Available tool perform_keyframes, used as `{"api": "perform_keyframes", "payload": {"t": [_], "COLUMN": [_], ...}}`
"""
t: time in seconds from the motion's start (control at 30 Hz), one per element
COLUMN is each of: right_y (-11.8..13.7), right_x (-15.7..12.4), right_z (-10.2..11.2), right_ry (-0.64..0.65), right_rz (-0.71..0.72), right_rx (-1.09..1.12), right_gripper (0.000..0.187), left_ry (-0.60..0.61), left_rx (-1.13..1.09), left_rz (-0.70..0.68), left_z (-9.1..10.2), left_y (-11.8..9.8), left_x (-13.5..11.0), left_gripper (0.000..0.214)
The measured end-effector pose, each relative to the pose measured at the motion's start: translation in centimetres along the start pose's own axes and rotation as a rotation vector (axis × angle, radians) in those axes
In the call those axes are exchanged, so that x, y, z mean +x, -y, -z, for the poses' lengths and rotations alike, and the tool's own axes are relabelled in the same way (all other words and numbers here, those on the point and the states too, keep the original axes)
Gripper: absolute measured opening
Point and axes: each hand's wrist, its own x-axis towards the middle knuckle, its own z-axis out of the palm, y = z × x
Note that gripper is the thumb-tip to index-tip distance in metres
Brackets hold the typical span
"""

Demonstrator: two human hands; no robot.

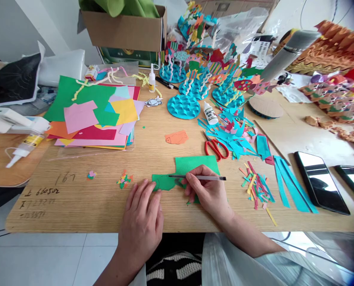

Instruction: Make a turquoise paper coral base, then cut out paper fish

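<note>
My right hand (pixel 208 188) grips a pen (pixel 201 177), its tip touching a small green paper piece (pixel 166 182) that bears a thin curved line. My left hand (pixel 144 214) lies with its fingers stretched out, fingertips resting on the lower left edge of that piece. Partly under my right hand is a larger green sheet (pixel 195 163). Above it lies an orange paper piece (pixel 177 137) with a fish outline drawn on it. Red-handled scissors (pixel 215 147) rest just beyond the green sheet, blades pointing away.
A stack of coloured paper (pixel 90 119) lies at the left. Glue bottles (pixel 210 114) and a blue scalloped disc (pixel 183 106) stand farther back, before finished fish decorations (pixel 215 67). Blue scraps (pixel 233 135), paper strips (pixel 256 184) and a phone (pixel 321 180) lie to the right.
</note>
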Motion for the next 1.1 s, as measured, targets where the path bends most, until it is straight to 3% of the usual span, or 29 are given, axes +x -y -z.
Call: {"api": "perform_keyframes", "payload": {"t": [1.1], "right_y": [0.09], "right_x": [0.00], "right_z": [-0.08], "right_ry": [0.004], "right_rz": [0.020], "right_rx": [-0.013], "right_gripper": [0.032], "left_ry": [0.004], "left_rx": [0.005], "left_rz": [-0.003], "left_z": [-0.03], "left_y": [0.02], "left_x": [-0.06], "left_gripper": [0.030]}}
